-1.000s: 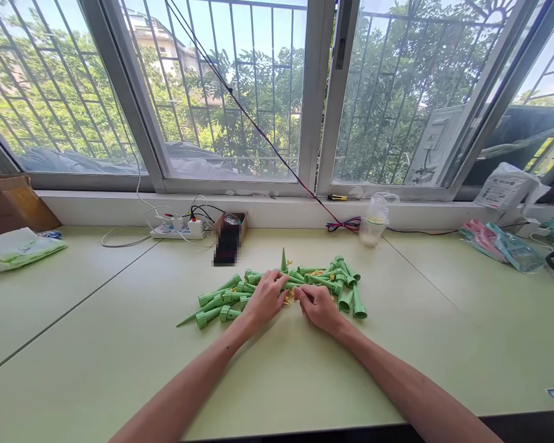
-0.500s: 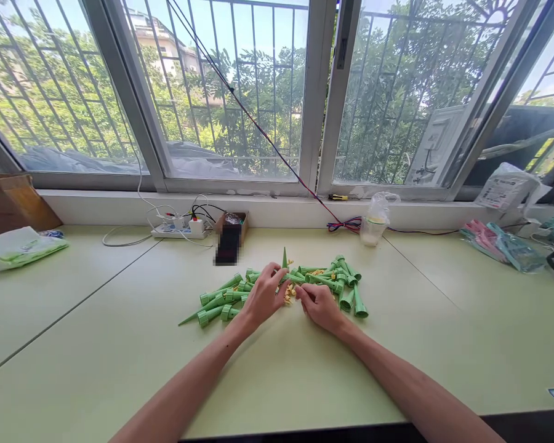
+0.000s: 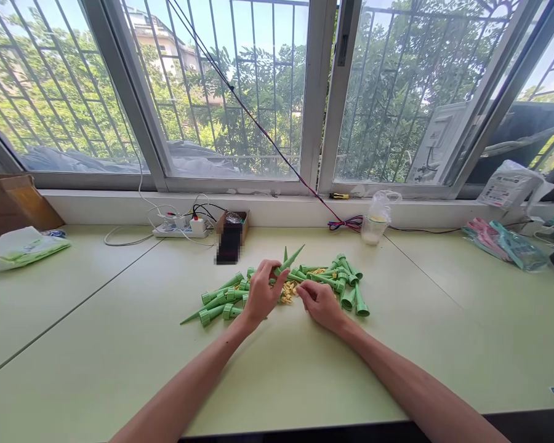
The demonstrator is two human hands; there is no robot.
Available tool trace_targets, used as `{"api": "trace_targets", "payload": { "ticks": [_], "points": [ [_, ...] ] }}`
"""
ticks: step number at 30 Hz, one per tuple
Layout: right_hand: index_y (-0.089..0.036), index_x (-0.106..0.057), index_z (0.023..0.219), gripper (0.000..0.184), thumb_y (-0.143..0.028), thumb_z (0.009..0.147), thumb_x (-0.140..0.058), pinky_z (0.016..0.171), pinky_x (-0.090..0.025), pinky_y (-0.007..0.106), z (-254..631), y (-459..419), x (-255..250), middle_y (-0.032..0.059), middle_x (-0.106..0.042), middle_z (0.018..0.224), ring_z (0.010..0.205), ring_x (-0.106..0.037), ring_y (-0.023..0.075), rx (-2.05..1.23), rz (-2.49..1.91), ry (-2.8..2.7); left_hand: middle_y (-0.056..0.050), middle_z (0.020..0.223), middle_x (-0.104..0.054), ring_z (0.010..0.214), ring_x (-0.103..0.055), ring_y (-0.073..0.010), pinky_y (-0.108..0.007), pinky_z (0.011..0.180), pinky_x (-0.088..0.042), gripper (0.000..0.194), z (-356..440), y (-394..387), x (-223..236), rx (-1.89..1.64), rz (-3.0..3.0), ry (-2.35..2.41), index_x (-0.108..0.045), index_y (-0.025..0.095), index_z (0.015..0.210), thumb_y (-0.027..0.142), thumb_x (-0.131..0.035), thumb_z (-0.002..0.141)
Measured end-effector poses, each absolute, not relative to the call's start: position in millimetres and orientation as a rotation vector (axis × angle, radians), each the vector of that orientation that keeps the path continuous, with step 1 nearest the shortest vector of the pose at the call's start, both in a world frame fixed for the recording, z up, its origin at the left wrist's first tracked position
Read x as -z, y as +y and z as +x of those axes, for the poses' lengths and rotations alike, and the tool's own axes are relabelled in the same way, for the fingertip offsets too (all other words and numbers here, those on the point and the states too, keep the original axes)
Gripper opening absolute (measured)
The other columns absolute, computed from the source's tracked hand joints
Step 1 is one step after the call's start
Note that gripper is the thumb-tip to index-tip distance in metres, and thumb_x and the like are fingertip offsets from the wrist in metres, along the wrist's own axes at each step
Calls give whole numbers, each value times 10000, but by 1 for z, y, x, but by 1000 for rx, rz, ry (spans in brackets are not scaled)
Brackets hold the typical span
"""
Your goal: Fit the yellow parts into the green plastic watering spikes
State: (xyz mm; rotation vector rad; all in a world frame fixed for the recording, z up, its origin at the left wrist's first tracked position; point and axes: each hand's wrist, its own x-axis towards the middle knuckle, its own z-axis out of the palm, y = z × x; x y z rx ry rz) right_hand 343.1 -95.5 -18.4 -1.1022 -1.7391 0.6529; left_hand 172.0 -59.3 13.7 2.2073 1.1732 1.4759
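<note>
My left hand [image 3: 262,296] is closed around a green plastic watering spike [image 3: 292,259], its pointed tip tilted up and to the right. Another green spike tip [image 3: 285,253] stands up just behind it. My right hand [image 3: 322,303] rests low over the table with thumb and forefinger pinched together; whatever they may hold is too small to make out. Between the hands lies a heap of small yellow plastic pieces [image 3: 287,291]. Several green spikes with ribbed caps [image 3: 219,299] lie left of my left hand, and more green spikes [image 3: 348,289] are piled beyond my right hand.
On the pale green table [image 3: 268,381], a power strip [image 3: 180,231] and a small open box [image 3: 240,224] stand near the window wall. A plastic cup in a bag [image 3: 375,226] is at the back. Plastic bags lie left [image 3: 28,249] and right [image 3: 512,243].
The spike in my left hand has swung up, its tip now pointing up and right. More of the yellow heap shows between my hands. My right hand has hardly moved.
</note>
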Motion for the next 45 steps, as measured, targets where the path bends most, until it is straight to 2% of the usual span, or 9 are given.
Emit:
{"api": "trace_targets", "payload": {
  "ticks": [4,9,12,15,23,26,29,38,45],
  "points": [
    [-173,-620,811,278,-380,944,-492,455,-370,232,343,-96,18,-16,-573,535,411,-468,107,-630,-1126,-1746,-22,803,-636,701,-665,-155,-262,659,-542,266,175,-58,-10,-1427,1861,1075,-532,184,926,426,-613,850],
    [-161,-669,934,225,-345,914,-541,446,-423,222,341,-99,15,58,-702,807,458,-534,103,-637,-1114,-1740,15,671,-644,686,-711,-203,-294,665,-560,374,177,-56,-9,-1423,1545,948,-490,194,911,432,-727,747],
    [-167,-672,994,205,-309,901,-556,442,-443,218,340,-102,10,82,-714,981,461,-549,92,-680,-1090,-1760,13,671,-641,701,-719,-212,-294,665,-565,365,178,-57,-11,-1432,1477,924,-495,189,888,428,-731,743],
    [-176,-670,1004,182,-253,888,-553,432,-439,217,337,-105,7,75,-706,1050,420,-525,70,-735,-1067,-1807,6,740,-628,696,-715,-198,-284,641,-571,329,180,-60,-15,-1445,1463,899,-506,182,857,427,-705,765],
    [-185,-682,1016,190,-202,889,-542,469,-415,205,337,-103,11,38,-726,973,432,-435,58,-671,-1063,-1860,9,721,-598,586,-652,-139,-250,556,-551,249,181,-63,-15,-1429,1483,877,-546,165,850,391,-648,822],
    [-185,-687,1031,201,-217,900,-538,479,-415,206,338,-102,12,36,-730,953,450,-445,67,-647,-1082,-1857,15,711,-573,509,-597,-113,-206,414,-473,250,181,-63,-13,-1428,1489,875,-546,167,844,404,-627,836],
    [-179,-693,1025,203,-238,905,-541,485,-422,209,339,-101,13,43,-731,948,471,-479,79,-630,-1099,-1851,22,706,-560,456,-546,-88,-182,348,-393,259,182,-62,-12,-1434,1489,892,-540,170,828,416,-620,840],
    [-167,-694,957,195,-226,906,-515,578,-472,234,339,-100,16,45,-725,876,587,-584,127,-572,-1097,-1805,63,493,-495,374,-441,-70,-168,360,-335,274,180,-62,-13,-1394,1501,976,-525,178,798,430,-623,840],
    [-167,-665,917,215,-145,875,-455,604,-470,250,346,-96,14,48,-704,851,662,-615,159,-436,-1143,-1734,60,498,-501,358,-429,-68,-173,352,-322,273,181,-62,-11,-1361,1512,973,-526,179,810,437,-606,849]
  ]
}}
